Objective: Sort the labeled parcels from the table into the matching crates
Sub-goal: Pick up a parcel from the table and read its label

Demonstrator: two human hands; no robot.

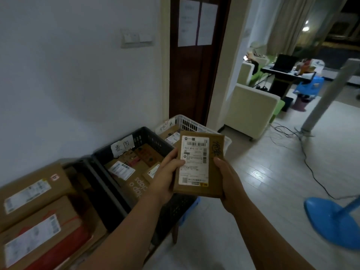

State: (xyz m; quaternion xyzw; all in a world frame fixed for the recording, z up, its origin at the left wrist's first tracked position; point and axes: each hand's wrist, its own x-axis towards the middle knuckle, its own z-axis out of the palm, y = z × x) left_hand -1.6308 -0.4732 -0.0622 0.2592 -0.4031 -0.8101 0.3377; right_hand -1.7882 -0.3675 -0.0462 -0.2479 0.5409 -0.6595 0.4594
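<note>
Both hands have hold of a small brown parcel (198,164): the left hand (167,172) grips its left edge with the thumb laid on the white shipping label, and the right hand (228,180) clasps the right edge, thumb on top beside some black scrawl. The parcel is held up in the air, tilted toward the person, above the near corner where a dark crate (150,137) meets a white crate (192,124). Both crates already hold labeled packages, and the dark one has a handwritten paper tag (122,148) on its back rim (the white one has a tag too, too blurred to read). Bigger cardboard boxes (33,191) are piled at the far left. Behind the crates are a plain white wall with a light switch (136,38) and a dark wooden door (194,75) with two sheets of paper (196,22) stuck on it. To the right, pale plank floor (263,172) runs past a cream armchair (251,112), a trailing black cable (311,172) and a blue fan base (331,221).
</note>
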